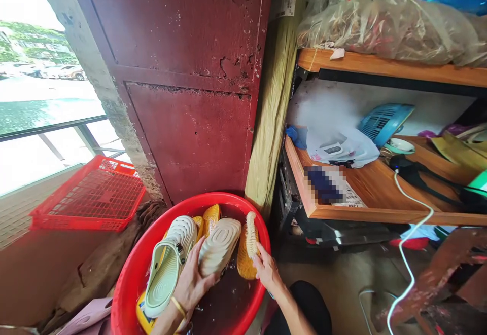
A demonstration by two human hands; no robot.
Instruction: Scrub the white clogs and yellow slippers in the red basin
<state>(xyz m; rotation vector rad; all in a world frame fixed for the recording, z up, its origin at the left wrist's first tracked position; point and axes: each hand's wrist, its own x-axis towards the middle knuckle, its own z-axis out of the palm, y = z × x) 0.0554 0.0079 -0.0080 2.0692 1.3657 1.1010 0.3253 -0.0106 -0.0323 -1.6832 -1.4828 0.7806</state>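
Observation:
My left hand [194, 279] is closed around a pale beige shoe [219, 244], its ridged sole turned up, over a red basin [125, 274]. My right hand [268, 269] grips a scrub brush [251, 234] with pale bristles, just right of that shoe. A light green clog [162, 279] with a holed upper lies at the basin's left side, its open top facing up. Yellow slippers [246, 261] sit around the basin, some partly covered by the clog and shoe. Dark water [224, 304] fills the lower part of the basin.
A red plastic crate [89, 193] stands to the left. Behind the basin are a maroon door [190, 137] and a wrapped yellowish roll [272, 117]. On the right, a wooden shelf [342, 216] holds bags and a blue fan [386, 122]; a white cable [405, 254] hangs down.

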